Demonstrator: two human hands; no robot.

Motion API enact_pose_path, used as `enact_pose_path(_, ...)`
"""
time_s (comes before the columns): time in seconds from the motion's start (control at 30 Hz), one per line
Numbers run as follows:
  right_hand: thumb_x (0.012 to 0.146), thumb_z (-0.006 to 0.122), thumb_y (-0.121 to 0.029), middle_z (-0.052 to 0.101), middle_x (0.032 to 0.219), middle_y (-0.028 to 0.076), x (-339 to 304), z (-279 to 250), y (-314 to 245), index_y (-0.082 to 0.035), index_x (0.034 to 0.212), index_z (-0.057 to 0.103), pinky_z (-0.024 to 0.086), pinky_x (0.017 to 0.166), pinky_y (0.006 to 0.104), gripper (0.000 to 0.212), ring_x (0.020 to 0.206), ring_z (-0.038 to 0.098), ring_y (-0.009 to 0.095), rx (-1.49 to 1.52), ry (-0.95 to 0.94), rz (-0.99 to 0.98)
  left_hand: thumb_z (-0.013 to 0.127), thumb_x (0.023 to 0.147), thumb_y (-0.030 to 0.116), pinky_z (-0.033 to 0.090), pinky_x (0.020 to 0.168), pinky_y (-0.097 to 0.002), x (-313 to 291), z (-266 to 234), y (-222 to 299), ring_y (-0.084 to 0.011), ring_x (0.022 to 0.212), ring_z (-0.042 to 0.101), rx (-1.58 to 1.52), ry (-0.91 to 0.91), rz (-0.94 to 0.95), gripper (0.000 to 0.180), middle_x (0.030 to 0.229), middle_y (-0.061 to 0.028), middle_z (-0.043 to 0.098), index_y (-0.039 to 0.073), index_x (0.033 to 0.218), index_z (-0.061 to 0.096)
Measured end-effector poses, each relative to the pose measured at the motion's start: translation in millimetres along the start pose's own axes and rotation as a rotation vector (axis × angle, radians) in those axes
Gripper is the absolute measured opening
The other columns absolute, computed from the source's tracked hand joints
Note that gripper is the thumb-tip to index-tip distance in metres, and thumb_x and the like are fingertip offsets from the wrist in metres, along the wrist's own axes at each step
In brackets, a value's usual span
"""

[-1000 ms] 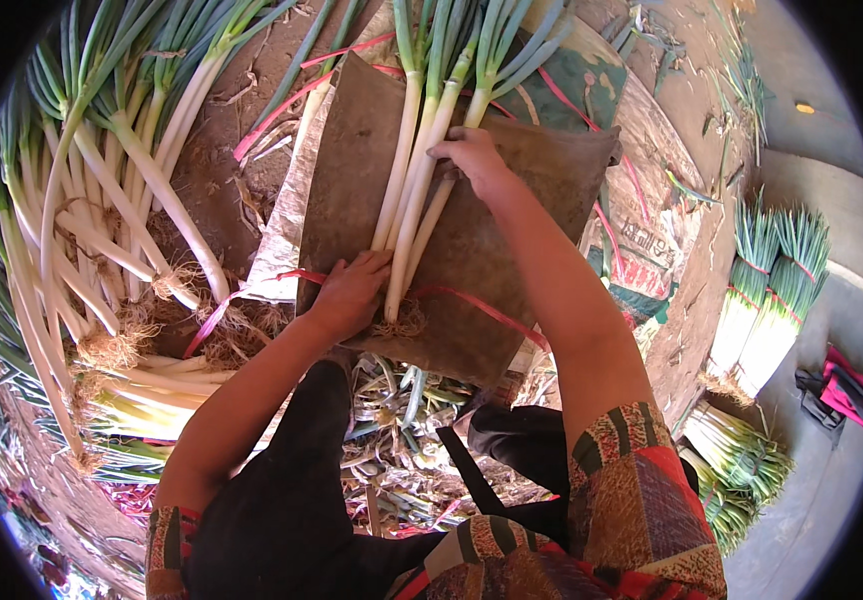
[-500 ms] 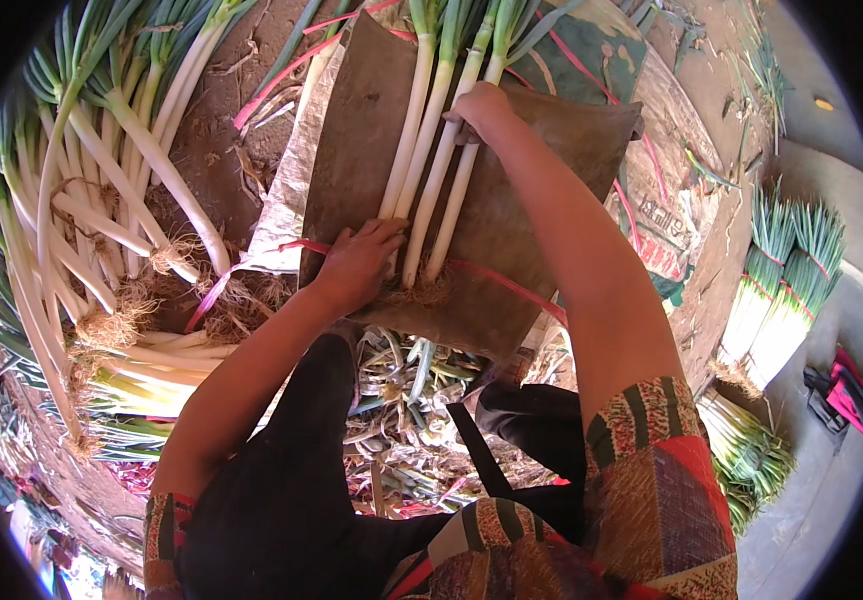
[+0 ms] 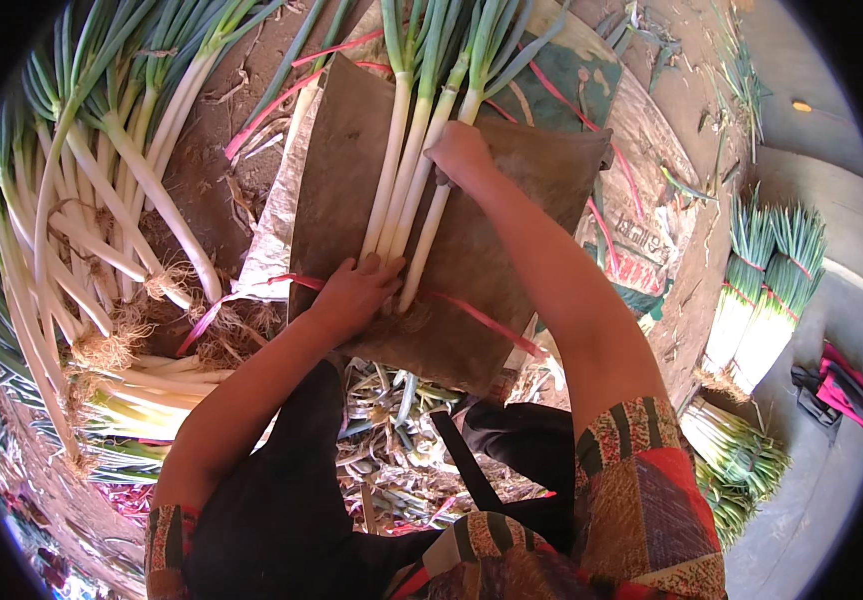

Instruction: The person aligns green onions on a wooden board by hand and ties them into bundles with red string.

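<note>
Several long green onions (image 3: pixel 407 180) lie side by side on a stiff brown sheet (image 3: pixel 342 150) in front of me, green tops pointing away, white root ends toward me. My left hand (image 3: pixel 357 295) is closed over the lower white shafts. Higher up, my right hand (image 3: pixel 462 155) grips the shafts where white turns green; its fingertips are partly hidden. The rightmost onion slants a little apart from the others, its root end just right of my left fingers. A red ribbon (image 3: pixel 487 325) runs across the sheet, passing under the onions.
At left lies a large pile of loose green onions (image 3: pixel 132 190) with shaggy roots. Trimmed leaves and peelings (image 3: pixel 402 430) cover the ground between my legs. Tied bundles (image 3: pixel 752 300) lie at right, beside a greener bundle (image 3: pixel 737 455) and a pink-and-black item (image 3: pixel 842 385).
The view has shifted slightly. My right hand has moved a little down and left along the shafts. My left hand still holds the lower ends, and the root ends sit closer together under it.
</note>
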State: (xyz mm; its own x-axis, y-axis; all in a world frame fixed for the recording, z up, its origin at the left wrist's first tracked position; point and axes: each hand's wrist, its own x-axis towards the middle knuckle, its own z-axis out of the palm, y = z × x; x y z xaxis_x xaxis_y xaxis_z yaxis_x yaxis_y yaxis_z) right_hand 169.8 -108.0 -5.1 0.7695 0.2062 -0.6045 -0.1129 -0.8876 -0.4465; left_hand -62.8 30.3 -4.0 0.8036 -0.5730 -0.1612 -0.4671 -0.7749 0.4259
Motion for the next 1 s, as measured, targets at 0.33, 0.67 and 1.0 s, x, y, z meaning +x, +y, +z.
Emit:
enact_pose_path(0.33, 0.072, 0.069, -0.016, 0.063, 0.089, 0.021, 12.7, 11.5, 32.7, 0.001, 0.104, 0.044, 0.053, 0.066, 0.0441, 0.045, 0.083, 0.064, 0.035, -0.119, 0.446, 0.090, 0.058, 0.072, 0.011, 0.041, 0.083, -0.0396, 2.4, -6.6, -1.0, -0.0235, 0.115, 0.041, -0.034, -0.020, 0.013, 0.044, 0.138, -0.0001, 0.037, 0.013, 0.116, 0.057)
enact_pose_path(0.67, 0.075, 0.063, -0.002, 0.062, 0.090, 0.013, 7.3, -5.9, 18.0, -0.004, 0.100, 0.057, 0.053, 0.059, 0.0407, 0.026, 0.072, 0.062, 0.027, 0.652, -0.114, 0.204, 0.057, 0.069, 0.007, 0.041, 0.084, -0.0399, -0.8, -5.6, -5.7, -0.0253, 0.115, 0.041, -0.061, -0.018, 0.003, 0.041, 0.136, -0.0007, 0.040, 0.010, 0.109, 0.059)
enact_pose_path(1.0, 0.074, 0.069, -0.014, 0.063, 0.091, 0.016, 13.1, -2.9, 10.5, 0.001, 0.098, 0.057, 0.051, 0.051, 0.0386, 0.030, 0.070, 0.063, 0.027, 0.366, 0.051, 0.104, 0.059, 0.068, 0.007, 0.040, 0.086, -0.0415, -2.7, -8.3, -6.1, -0.0252, 0.116, 0.040, -0.053, -0.053, -0.009, 0.047, 0.138, -0.0004, 0.037, 0.011, 0.115, 0.057)
